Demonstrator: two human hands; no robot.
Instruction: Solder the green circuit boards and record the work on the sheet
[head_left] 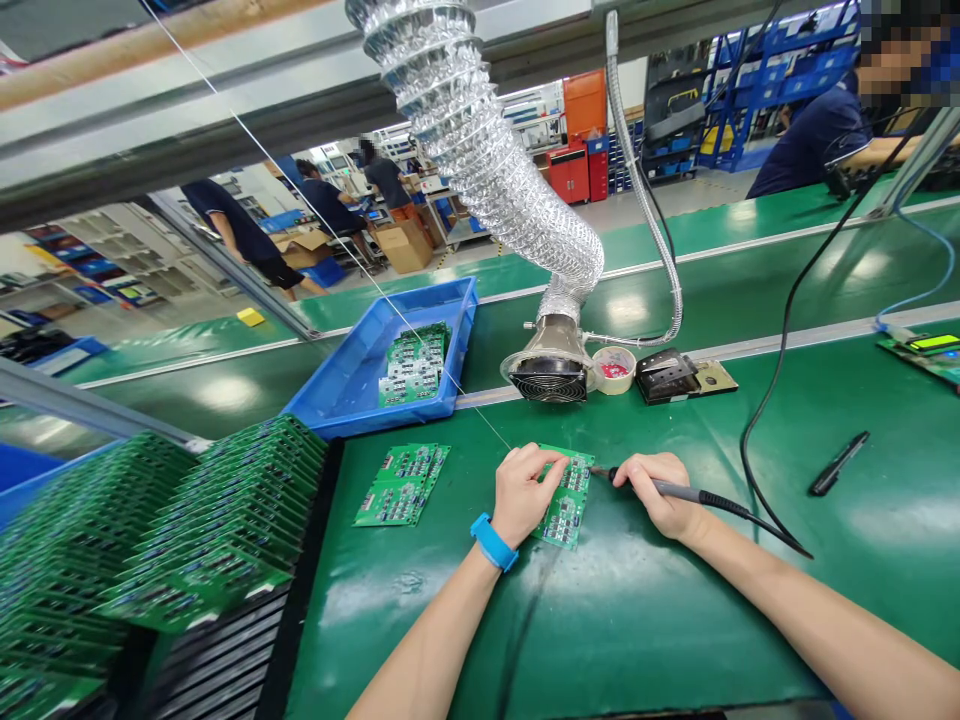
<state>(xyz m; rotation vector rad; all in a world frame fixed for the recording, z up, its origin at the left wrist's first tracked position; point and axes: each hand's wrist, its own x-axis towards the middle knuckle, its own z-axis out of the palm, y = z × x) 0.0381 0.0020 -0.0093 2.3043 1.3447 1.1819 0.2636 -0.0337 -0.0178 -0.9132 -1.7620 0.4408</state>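
Soldering iron (709, 496), gripped pen-like in my right hand (661, 497), points left at the circuit board (568, 512); my left hand (525, 495), fingers curled, pins that board to the green mat (637, 630).

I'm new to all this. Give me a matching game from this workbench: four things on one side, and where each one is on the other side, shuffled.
Things
1. soldering iron
2. pen
3. wristband
4. tray

Places
A. round the left wrist
B. beyond the hands, to the left, holding boards
C. in the right hand
D. lying alone on the mat, at the right

Pairs: 1-C, 2-D, 3-A, 4-B
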